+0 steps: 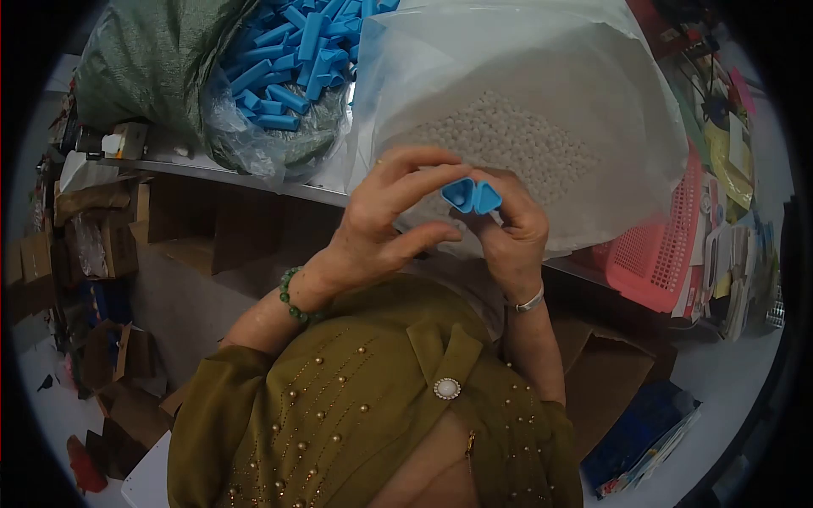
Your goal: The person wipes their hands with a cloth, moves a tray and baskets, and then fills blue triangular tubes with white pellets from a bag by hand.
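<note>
Fingertips: the left fingers arch over and the thumb comes up from below. The right fingers curl in tight. Both sets meet on a pair of blue triangular pieces.
Left hand: a loose pinch, with the index finger and thumb spread apart and only their tips on the left-hand piece.
Right hand: closed snugly round the right-hand piece, which sits partly hidden in the fingers.
Blue triangular pieces: held side by side and touching, hollow sides facing the camera, raised in front of the chest and above the table edge.
Doing it well: the work looks like mating or checking the two pieces. Keep their edges level, press with the pads rather than the nails, and steady the wrists close together so that neither piece twists.
Behind the hands: a clear bag of white beads.
Further left: a bag of blue plastic parts beside a green sack.
Right side: a pink basket.
</note>
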